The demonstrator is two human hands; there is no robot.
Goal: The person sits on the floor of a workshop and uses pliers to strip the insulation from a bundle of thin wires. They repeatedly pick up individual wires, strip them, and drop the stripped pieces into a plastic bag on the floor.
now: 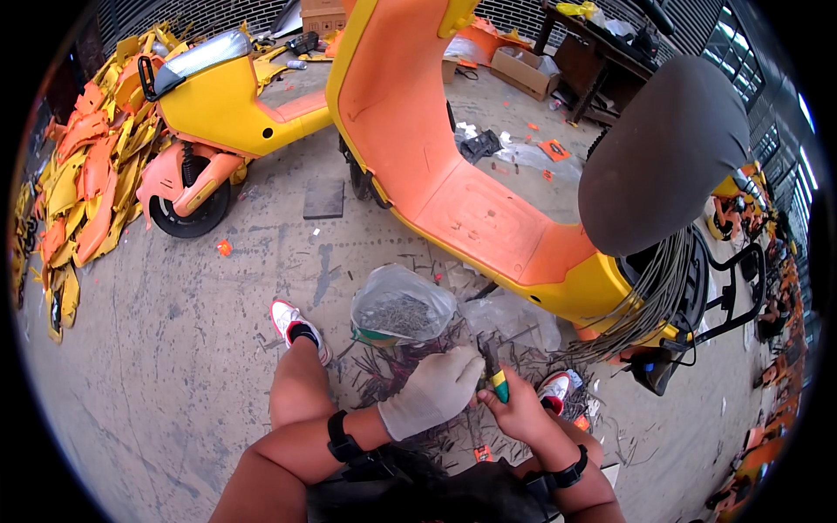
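My left hand (436, 388), in a pale work glove, is closed in a pinch in front of me; what its fingers hold is hidden. Bare, my right hand (520, 410) grips a hand tool with a yellow-and-green handle (500, 387). Its dark, narrow metal end points up beside the gloved fingertips; its exact kind is unclear. Just beyond my hands stands a clear plastic bag (404, 305) holding a heap of thin grey pieces, with a green container edge (372, 336) below it. Dark strip-like scraps (375, 370) litter the floor under my hands.
A yellow-and-orange scooter (475, 222) stands close ahead, with grey wires (641, 301) draped over its right end. Another scooter (205, 109) is at far left, by a pile of body panels (87, 174). Cardboard box (523, 74) and table (593, 57) are behind.
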